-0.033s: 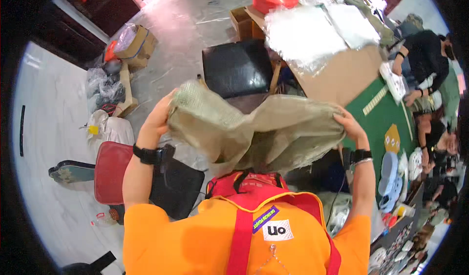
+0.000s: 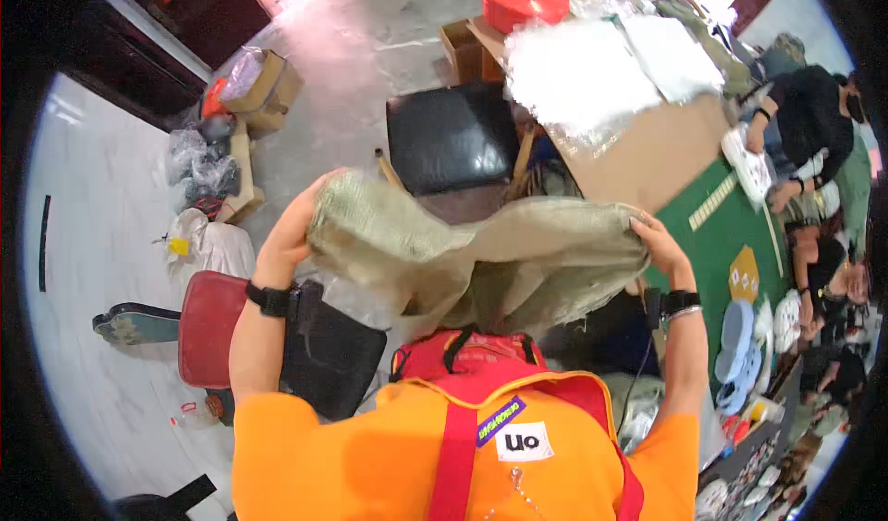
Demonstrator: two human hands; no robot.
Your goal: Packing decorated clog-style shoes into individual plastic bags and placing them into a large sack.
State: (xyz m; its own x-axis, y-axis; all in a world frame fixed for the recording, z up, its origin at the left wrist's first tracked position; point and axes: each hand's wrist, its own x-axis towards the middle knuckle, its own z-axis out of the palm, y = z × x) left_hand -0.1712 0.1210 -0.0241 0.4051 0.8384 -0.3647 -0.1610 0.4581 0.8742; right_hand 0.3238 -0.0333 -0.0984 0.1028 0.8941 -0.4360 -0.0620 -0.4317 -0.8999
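Note:
A greenish-beige woven sack is stretched out in front of my chest, held up at both ends with its edge sagging in the middle. My left hand is closed on its left end, the fingers mostly hidden behind the cloth. At the other end, my right hand pinches the sack's upper right corner. The lower part of the sack hangs just ahead of the red apron that I wear.
A black-seated chair stands beyond the sack. To the right is a green-topped table with cardboard, white sheets, a red roll and blue clogs. A red chair is at my left; people sit along the far right.
The left end of the sack has shifted slightly left and down, and its folds have changed a little. Both hands keep their hold.

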